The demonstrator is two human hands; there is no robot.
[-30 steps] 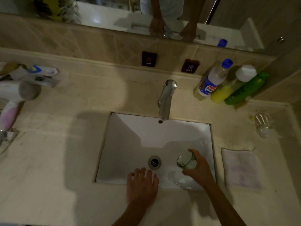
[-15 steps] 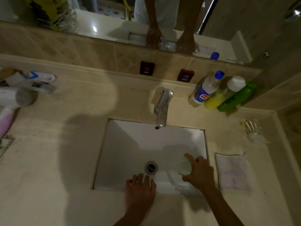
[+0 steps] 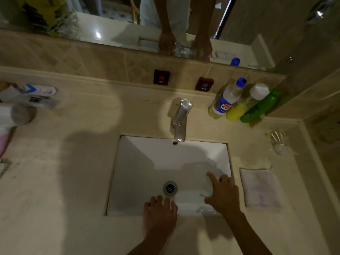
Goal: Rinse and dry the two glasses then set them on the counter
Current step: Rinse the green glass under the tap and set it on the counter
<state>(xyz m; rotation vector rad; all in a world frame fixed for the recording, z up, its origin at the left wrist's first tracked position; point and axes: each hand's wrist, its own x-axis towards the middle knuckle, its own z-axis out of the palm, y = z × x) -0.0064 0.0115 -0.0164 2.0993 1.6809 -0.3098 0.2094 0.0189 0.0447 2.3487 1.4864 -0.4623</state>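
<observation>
The beige stone counter [image 3: 60,190] filled most of the view, with the white rectangular sink [image 3: 147,162] sunk into its middle and the chrome tap [image 3: 181,120] standing at the sink's far edge. Above the tiled backsplash ran a mirror [image 3: 114,21] (both hands showed in it, dimly). On the right side of the counter, just beside the sink's right edge, lay a folded pale cloth [image 3: 260,188]. In the far right corner three bottles leaned together: a clear one with a blue cap [image 3: 228,99], a yellow one with a white cap [image 3: 244,105] and a green one [image 3: 261,107]. Between those bottles and the cloth stood the second glass [image 3: 277,141], apart from both, close to the right wall. At the far left edge were a white hair dryer [image 3: 16,115] and some small boxes [image 3: 31,94]. A wide stretch of bare counter lay between them and the sink.

The left hand [image 3: 160,216] rested on the sink's near rim, fingers slightly spread and reaching over the edge toward the drain [image 3: 170,188]. The right hand [image 3: 223,194] was low in the sink's near right corner, gripping the first glass [image 3: 206,184], which was pale against the white basin and hard to make out; the forefinger pointed outward while the thumb and remaining fingers curled around it.
</observation>
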